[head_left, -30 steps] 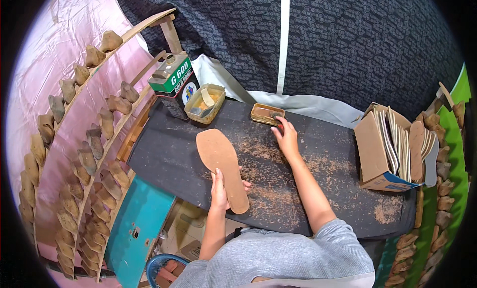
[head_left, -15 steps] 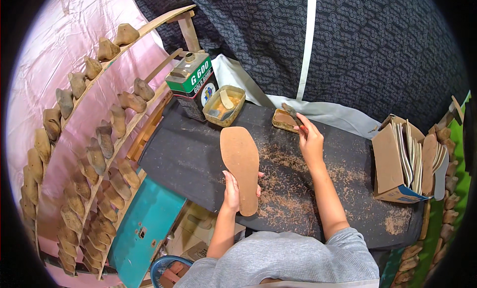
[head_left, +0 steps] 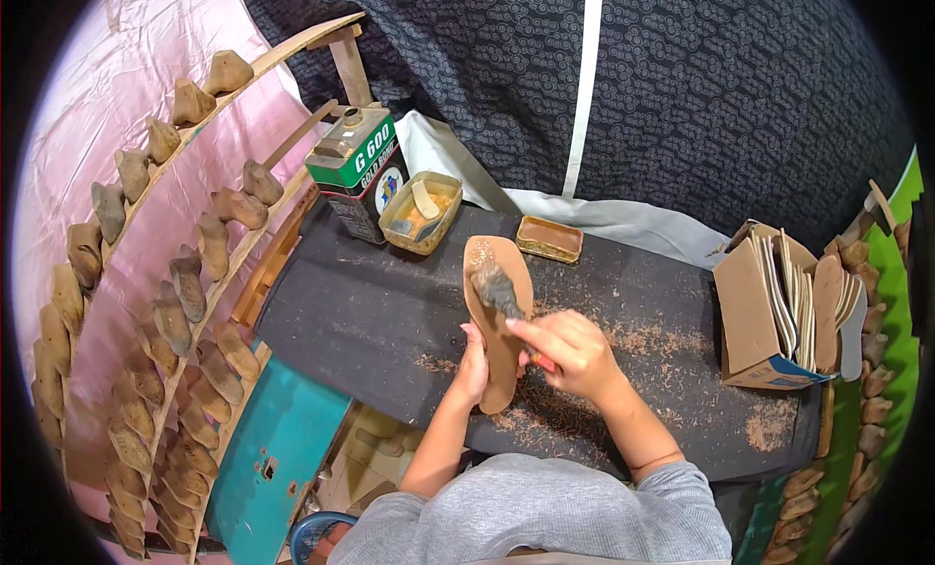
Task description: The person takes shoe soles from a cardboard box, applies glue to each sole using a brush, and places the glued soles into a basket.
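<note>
My left hand [head_left: 472,368] is closed around the lower edges of a tan shoe insole [head_left: 503,378], holding it tilted over the dark-covered table. In my right hand [head_left: 573,353] is a brush [head_left: 498,292] with a reddish handle. Its dark, matted bristles touch the wide upper part of the insole, where pale specks and a wet-looking patch show. Just beyond the insole sits a small rectangular container [head_left: 551,240] of brown contents. A yellowish plastic tub [head_left: 392,224] to its left holds a pale scraper-like piece and some liquid.
Behind the tub stands a green and black metal can [head_left: 355,175]. Brown shavings [head_left: 672,343] litter the black tablecloth [head_left: 321,292]. At the right, a cardboard box [head_left: 745,321] holds several insoles. Wooden racks of shoe lasts [head_left: 185,282] line the left; more lasts stand far right.
My right hand has brought the brush from the small container to the insole, bristles now against it. The insole has turned and shifted slightly right in my left hand. The whole view has shifted a little.
</note>
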A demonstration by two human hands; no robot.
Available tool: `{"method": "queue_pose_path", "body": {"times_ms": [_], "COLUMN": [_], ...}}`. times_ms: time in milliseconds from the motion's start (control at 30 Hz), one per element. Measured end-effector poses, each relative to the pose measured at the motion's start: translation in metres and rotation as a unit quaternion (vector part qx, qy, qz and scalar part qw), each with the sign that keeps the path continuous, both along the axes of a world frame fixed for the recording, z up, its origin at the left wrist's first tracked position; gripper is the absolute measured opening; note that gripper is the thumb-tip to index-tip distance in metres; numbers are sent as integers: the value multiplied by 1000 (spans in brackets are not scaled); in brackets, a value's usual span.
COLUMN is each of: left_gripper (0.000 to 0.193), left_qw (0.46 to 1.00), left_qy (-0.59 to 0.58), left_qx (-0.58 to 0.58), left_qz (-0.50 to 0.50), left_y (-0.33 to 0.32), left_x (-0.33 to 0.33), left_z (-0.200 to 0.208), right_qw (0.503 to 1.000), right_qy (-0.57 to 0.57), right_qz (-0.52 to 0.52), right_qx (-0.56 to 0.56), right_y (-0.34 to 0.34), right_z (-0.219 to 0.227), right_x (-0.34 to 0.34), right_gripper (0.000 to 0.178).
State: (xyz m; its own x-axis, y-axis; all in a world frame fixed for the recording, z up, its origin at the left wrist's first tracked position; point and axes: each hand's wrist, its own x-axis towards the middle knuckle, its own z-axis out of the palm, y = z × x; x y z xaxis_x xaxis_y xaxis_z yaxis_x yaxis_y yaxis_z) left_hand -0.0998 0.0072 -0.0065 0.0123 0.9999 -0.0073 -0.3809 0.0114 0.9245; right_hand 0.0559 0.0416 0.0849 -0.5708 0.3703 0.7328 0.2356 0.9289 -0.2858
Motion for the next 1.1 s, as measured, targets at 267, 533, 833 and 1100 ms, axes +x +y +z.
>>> {"method": "queue_pose_path", "body": {"times_ms": [267,533,833,1100], "left_gripper": [91,93,88,100], "left_qw": [994,993,999,999], "left_qy": [-5,40,-1,-26], "left_qx": [26,24,5,6], "left_qz": [-108,-105,-47,-27], "left_y": [-2,-6,-5,-3], "left_x": [-8,-8,-2,5], "left_z": [-6,-9,-11,6], "right_qw": [986,993,999,999], "right_qy": [104,75,39,44], "right_qz": [-121,-84,20,13], "right_qx": [-57,47,-26,11], "right_y": [-2,-9,-21,-18], "right_z": [7,-4,2,1], "right_x": [5,0,18,15], "right_gripper": [44,48,43,45]}}
